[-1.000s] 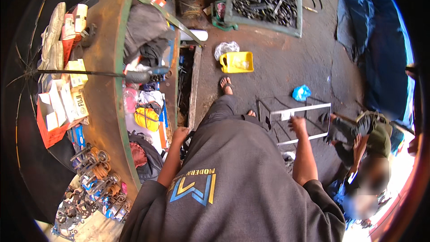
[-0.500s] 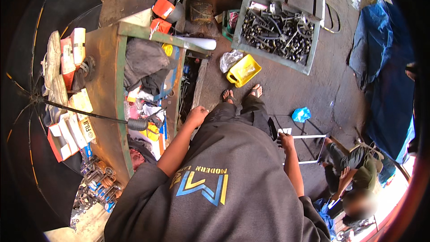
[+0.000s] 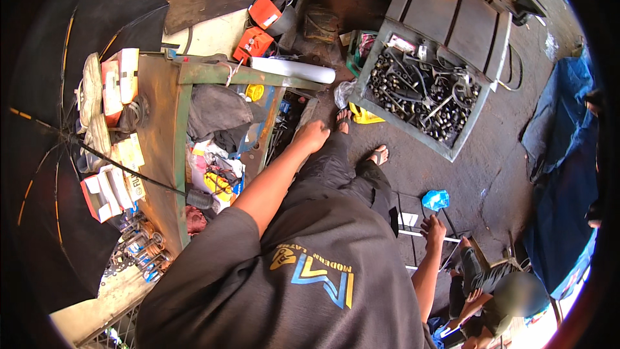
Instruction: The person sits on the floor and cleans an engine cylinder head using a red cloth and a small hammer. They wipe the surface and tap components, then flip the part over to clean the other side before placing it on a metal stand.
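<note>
My left hand [image 3: 312, 136] is loosely closed in front of my left thigh, beside the open green-framed workbench [image 3: 183, 106]. Nothing shows in its fingers. My right hand [image 3: 433, 228] hangs out to my right, fingers partly curled but apart, and seems to hold nothing. Below or behind it runs a thin white rectangular frame [image 3: 413, 233], with a small white card-like piece [image 3: 407, 220] to its left. I cannot tell whether the hand touches the frame. A crumpled blue plastic bag [image 3: 435, 200] lies on the floor just beyond this hand.
Ahead stands a metal tray [image 3: 456, 147] of dark metal parts, beside a slotted metal table [image 3: 429, 10]. A yellow container [image 3: 365, 114] lies partly hidden near my feet. An open black umbrella [image 3: 39, 77] and cartons [image 3: 106, 194] are left. Another person [image 3: 478, 265] sits at right.
My body and view have shifted forward, and my feet have changed position. The metal tray appears nearer and hides much of the yellow container. My right hand has moved away from the white card.
</note>
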Tool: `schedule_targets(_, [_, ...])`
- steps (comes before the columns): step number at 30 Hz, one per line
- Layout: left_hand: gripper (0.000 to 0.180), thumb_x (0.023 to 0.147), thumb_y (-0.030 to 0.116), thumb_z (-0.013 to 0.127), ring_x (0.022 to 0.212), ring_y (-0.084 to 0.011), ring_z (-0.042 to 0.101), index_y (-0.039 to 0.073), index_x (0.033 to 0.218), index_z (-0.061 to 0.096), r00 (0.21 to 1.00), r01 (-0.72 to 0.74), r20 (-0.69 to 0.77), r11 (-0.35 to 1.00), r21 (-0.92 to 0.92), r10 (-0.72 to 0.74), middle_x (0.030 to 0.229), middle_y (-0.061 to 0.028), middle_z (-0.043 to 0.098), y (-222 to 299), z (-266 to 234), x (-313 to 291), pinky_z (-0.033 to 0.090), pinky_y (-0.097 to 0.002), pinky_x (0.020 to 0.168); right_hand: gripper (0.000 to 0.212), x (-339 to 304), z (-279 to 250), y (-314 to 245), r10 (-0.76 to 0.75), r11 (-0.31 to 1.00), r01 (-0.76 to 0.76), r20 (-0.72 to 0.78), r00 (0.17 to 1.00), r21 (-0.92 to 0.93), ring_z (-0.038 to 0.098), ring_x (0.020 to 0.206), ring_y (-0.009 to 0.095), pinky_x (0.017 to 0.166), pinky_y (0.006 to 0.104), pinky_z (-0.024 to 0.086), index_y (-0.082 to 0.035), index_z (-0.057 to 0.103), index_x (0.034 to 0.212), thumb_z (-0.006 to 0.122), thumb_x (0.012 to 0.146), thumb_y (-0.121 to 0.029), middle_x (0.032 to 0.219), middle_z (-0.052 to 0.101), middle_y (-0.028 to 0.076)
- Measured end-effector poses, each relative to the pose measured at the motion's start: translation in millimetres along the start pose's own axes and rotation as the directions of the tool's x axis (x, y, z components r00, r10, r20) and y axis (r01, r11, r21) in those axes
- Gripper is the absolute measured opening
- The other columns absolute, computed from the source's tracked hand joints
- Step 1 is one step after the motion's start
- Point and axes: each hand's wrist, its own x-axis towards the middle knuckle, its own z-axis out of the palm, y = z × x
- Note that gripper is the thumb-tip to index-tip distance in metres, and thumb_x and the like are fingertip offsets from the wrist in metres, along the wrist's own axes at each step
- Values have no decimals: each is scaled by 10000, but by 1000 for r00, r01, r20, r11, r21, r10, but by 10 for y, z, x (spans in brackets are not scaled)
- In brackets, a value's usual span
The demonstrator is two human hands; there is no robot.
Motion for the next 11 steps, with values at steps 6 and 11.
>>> schedule_targets(6, [453,925,332,595,1205,-422,553,21,1255,595,947,69,-305,992,-106,-99,1307,-270,559,229,-554,1280,445,-475,1033,348,-330,386,346,131,991,-131,1,991,-22,691,765,223,573,333,520,2,634,1106,569,951,-304,974,705,141])
schedule_targets(11, [450,904,317,567,1230,-420,536,54,1270,582,824,418,-269,856,-306,-499,1360,-243,517,48,-1145,2545,437,-499,1042,465,-484,607,1045,225,959,-209,65,972,-189,706,827,301,679,473,590,-12,595,1252,604,931,-348,1018,706,197])
